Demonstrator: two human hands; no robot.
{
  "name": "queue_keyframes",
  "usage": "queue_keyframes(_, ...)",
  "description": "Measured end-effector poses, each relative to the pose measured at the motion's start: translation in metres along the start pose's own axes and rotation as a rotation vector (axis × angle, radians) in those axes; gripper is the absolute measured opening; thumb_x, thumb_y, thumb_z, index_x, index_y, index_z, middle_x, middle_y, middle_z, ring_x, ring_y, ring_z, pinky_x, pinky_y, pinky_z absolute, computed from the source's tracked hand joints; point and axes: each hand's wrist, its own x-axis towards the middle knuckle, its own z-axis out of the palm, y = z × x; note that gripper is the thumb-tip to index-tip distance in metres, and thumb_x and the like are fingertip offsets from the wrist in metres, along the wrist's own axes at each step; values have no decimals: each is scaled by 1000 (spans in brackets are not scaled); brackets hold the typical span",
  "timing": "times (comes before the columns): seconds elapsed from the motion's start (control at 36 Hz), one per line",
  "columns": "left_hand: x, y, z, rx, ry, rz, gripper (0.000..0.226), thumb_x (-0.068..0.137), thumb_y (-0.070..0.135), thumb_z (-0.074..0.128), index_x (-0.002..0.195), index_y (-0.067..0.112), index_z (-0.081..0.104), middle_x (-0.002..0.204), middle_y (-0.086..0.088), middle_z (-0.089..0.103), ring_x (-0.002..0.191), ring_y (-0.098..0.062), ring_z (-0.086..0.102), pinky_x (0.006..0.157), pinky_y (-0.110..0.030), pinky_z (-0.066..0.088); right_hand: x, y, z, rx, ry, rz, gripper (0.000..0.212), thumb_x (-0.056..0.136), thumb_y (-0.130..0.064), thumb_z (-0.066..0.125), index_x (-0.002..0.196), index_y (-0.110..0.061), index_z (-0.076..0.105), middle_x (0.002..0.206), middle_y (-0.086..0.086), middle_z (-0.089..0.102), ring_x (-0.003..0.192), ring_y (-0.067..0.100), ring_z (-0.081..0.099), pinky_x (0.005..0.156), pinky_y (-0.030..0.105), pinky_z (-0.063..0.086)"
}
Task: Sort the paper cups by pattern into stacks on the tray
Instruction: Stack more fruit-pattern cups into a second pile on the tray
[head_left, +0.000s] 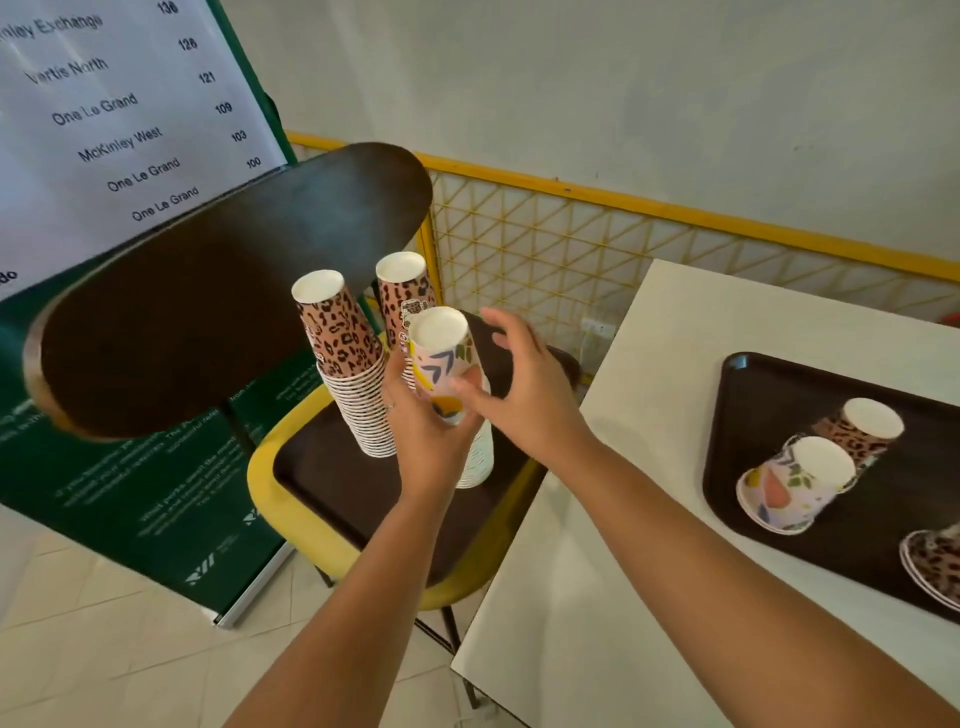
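At the centre of the frame our left hand (423, 415) grips an upside-down floral cup (441, 358) above the chair seat (332, 488). Our right hand (524, 384) is spread open, thumb touching the cup. Leopard stacks (345, 358) stand beside it; the tray (769, 415) at right holds upturned cups (800, 483).

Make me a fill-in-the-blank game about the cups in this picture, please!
1. The left hand holds a floral cup with its bottom facing ____.
2. The tall cup stack on the chair has a ____ pattern on its top cup.
3. The tray sits on a ____ table.
4. The right hand has its fingers ____ beside the floral cup.

Missing words: up; leopard; white; spread
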Motion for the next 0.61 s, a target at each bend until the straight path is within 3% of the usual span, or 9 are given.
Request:
queue_keyframes(0.06,3,-2,-1,-29,-53,51,80,73,14,82,140,16,39,138,4,50,127,-6,49,98,-22,48,7,-1,13,34,-10,-12,80,74,-34,74,140,-20,31,142,-3,42,129,11,41,95,18,39)
queue_keyframes(0.14,6,-3,0,-62,-90,91,74,74,5,80,139,5,44,130,12,55,119,6,53,90,-8,44,14,-1,27,70,6,-13,82,72,-32,76,140,-21,30,139,-2,46,126,8,43,93,10,38)
queue_keyframes(0.28,6,-21,-3,-88,-119,80,81,71,12,84,139,5,41,133,-1,56,124,-7,54,100,-26,49,18,5,38,61,103,-26,69,71,-27,78,129,-18,42,127,-2,54,119,9,49,95,21,46)
queue_keyframes(0.5,-6,-49,4,-93,-201,-94,95,63,17,90,142,20,37,129,19,54,118,10,52,92,-8,45,17,16,33,95,124,58,69,70,-29,78,128,-20,41,124,-5,56,115,5,51,90,12,45)
queue_keyframes(0.61,-8,-71,8,-37,-247,-157,99,60,17,91,140,25,34,130,13,54,120,-1,52,98,-19,46,14,19,34,94,112,116,72,69,-31,79,130,-21,40,127,-5,55,117,6,51,92,17,45)
